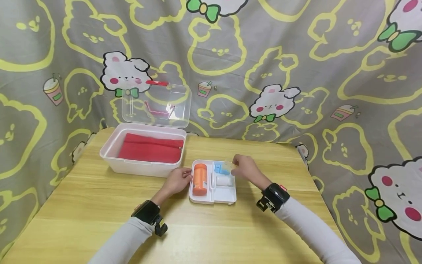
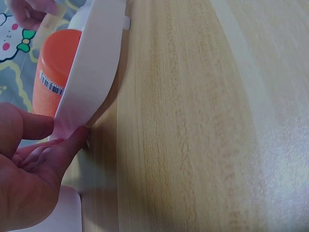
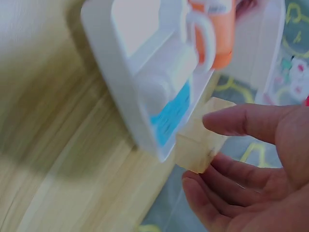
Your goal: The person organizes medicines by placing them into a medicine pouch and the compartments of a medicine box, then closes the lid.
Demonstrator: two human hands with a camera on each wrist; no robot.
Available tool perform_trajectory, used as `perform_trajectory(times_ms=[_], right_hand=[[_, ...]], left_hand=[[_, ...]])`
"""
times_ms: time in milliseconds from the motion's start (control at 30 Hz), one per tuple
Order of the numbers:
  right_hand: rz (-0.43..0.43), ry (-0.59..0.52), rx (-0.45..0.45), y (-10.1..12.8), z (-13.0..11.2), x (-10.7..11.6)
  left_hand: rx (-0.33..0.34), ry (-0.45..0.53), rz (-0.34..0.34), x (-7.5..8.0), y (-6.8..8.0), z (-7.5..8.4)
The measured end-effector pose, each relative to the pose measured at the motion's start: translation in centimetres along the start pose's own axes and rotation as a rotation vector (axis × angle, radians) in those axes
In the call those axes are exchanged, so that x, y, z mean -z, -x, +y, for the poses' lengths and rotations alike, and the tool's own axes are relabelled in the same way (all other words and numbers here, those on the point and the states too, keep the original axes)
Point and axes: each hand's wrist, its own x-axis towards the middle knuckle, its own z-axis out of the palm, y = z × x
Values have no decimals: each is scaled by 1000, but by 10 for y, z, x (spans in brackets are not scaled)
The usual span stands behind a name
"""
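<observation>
A white divided tray with a middle handle sits on the table. An orange bottle lies in its left compartment; a white bottle and a flat blue item lie on the right. My left hand pinches the tray's left wall, thumb outside, as the left wrist view shows. Over the tray's far right corner, my right hand holds a small translucent yellowish plastic piece between thumb and fingers. In the right wrist view this piece partly overlaps the tray's edge; its exact kind cannot be told.
Behind my left hand stands a white plastic box with a red zip pouch inside. Its clear lid is raised against a patterned curtain. The wooden table extends toward me.
</observation>
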Motion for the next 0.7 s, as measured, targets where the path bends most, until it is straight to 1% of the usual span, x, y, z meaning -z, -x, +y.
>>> perform_trajectory(times_ms=[133, 233, 300, 400, 500, 700], right_hand=[[-57, 42, 70, 15, -12, -2], [-126, 71, 99, 24, -19, -7], [-179, 81, 89, 29, -22, -11], [-235, 74, 58, 35, -25, -18], [-255, 69, 36, 38, -25, -24], [-249, 76, 48, 39, -22, -32]], left_hand=[[1, 6, -4, 0, 0, 0], [9, 15, -10, 0, -1, 1], [10, 16, -11, 0, -1, 1], [7, 14, -6, 0, 0, 1], [-4, 4, 1, 0, 0, 0], [-1, 21, 1, -1, 0, 0]])
